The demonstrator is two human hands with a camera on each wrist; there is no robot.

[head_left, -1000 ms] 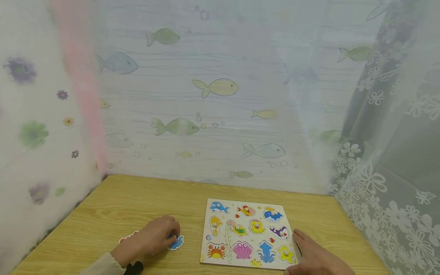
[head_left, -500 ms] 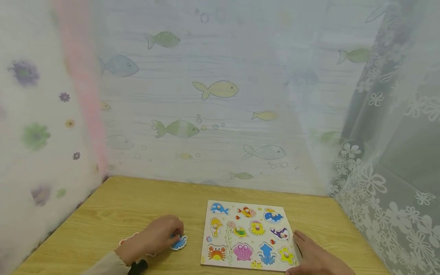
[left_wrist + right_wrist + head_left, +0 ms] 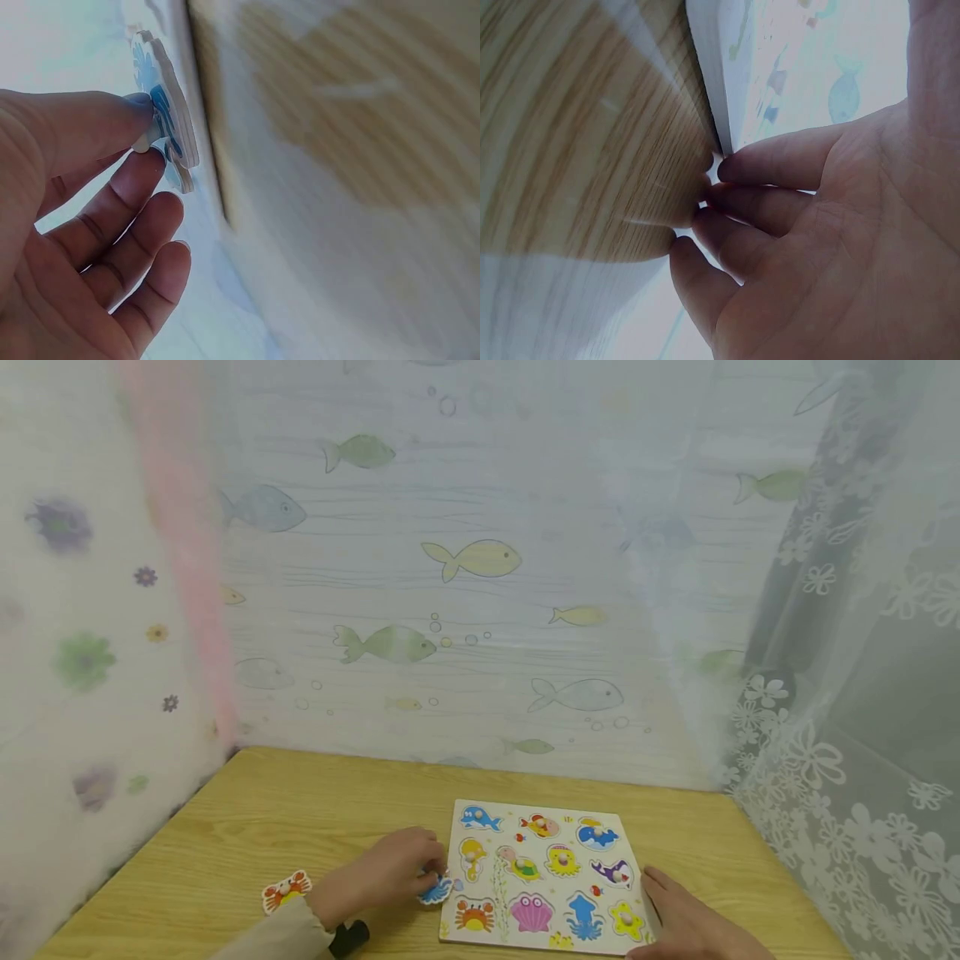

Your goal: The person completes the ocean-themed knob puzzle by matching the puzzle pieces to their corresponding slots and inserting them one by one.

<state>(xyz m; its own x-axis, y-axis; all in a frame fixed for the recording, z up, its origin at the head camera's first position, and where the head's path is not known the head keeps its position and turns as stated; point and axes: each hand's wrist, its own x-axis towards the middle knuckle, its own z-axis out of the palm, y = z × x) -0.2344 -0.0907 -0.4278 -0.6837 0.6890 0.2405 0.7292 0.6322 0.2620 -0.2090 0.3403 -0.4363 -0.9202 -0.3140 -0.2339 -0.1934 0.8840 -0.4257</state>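
Observation:
My left hand (image 3: 386,872) pinches the knob of a blue squid puzzle piece (image 3: 437,890) between thumb and index finger, just left of the white puzzle board (image 3: 551,883). In the left wrist view the squid piece (image 3: 178,124) stands edge-on, close to the board's edge, while the other fingers hang loosely bent. At the board's right edge rests my right hand (image 3: 693,922), its fingertips (image 3: 739,166) against the edge and the table. Sea-animal pieces with knobs fill the upper rows. In the bottom row, the crab, shell and squid spots show pictures without knobs; a yellow starfish has one.
A red crab puzzle piece (image 3: 285,892) lies on the wooden table (image 3: 330,802), left of my left forearm. A black strap (image 3: 349,938) shows at the left wrist. Fish-printed curtain (image 3: 480,610) hangs behind the table, with flowered cloth left and lace right.
My left hand has carried the squid piece rightward to the board's left edge, uncovering the crab piece on the table. The right hand has stayed at the board's right edge.

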